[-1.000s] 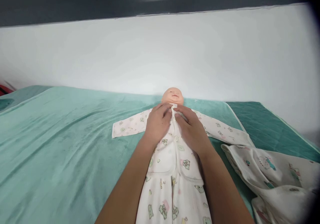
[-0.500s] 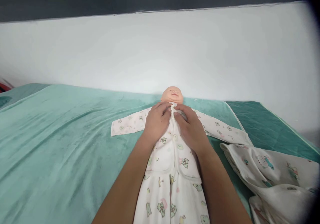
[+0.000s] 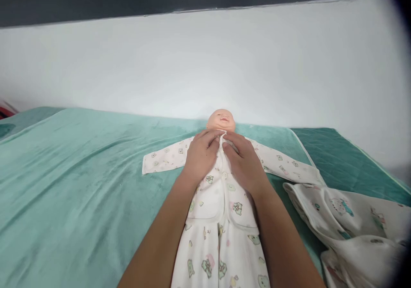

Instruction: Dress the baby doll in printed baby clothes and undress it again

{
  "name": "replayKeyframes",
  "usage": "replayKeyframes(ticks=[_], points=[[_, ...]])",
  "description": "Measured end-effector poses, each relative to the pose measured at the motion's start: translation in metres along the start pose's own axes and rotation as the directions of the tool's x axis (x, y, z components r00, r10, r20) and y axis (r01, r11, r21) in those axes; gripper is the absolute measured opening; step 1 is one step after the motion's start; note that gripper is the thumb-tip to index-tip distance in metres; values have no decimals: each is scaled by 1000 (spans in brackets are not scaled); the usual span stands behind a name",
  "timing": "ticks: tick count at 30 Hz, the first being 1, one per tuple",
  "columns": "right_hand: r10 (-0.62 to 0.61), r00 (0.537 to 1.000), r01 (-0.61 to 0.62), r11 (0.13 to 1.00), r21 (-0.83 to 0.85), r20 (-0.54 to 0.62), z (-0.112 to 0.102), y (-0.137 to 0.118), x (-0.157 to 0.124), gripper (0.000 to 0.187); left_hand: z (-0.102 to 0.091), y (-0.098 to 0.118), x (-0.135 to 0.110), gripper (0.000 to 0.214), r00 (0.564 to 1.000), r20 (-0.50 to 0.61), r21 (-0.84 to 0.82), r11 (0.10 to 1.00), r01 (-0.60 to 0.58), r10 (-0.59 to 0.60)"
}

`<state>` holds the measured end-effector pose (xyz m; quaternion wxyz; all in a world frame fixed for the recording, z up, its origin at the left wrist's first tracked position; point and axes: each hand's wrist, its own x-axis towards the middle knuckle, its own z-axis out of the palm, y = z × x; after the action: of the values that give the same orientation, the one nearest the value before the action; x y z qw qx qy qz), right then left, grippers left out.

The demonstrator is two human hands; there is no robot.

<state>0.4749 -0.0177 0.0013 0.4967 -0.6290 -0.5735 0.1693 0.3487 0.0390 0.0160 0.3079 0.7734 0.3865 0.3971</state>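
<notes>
A baby doll (image 3: 221, 120) lies on its back on a teal blanket (image 3: 80, 172), head toward the wall. It wears a white romper (image 3: 221, 219) printed with small green bears, sleeves spread to both sides. My left hand (image 3: 201, 156) and my right hand (image 3: 244, 161) rest on the doll's chest just under the chin. Their fingertips meet at the garment's top front edge and pinch the fabric there, one hand on each side of the opening.
A second printed white garment (image 3: 349, 224) lies crumpled on the blanket at the right. A darker green quilted mat (image 3: 340, 155) shows beyond the blanket's right edge. A white wall (image 3: 205, 65) runs close behind the doll's head.
Both hands stay at the romper's neckline with only slight finger shifts. The view has drifted up a little.
</notes>
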Motion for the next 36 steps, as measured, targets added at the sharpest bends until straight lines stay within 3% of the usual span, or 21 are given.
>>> replayKeyframes(ticks=[5, 8, 18, 25, 36], points=[[176, 980, -156, 969, 190, -95, -1, -3, -2, 18, -2, 3, 0, 30, 999, 7, -38, 998, 46, -45], [222, 967, -179, 941, 288, -123, -1, -3, -2, 17, -5, 7, -1, 21, 995, 14, -104, 990, 99, -98], [204, 969, -143, 924, 355, -140, -5, -6, -3, 31, -17, 3, -5, 20, 975, 180, -257, 951, 173, -128], [212, 968, -149, 917, 369, -136, -5, -9, -4, 26, -27, 0, -6, 14, 953, 291, -294, 940, 176, -87], [118, 976, -61, 954, 294, -181, -3, -9, -6, 26, -25, -2, -7, 6, 953, 283, -300, 934, 197, -110]])
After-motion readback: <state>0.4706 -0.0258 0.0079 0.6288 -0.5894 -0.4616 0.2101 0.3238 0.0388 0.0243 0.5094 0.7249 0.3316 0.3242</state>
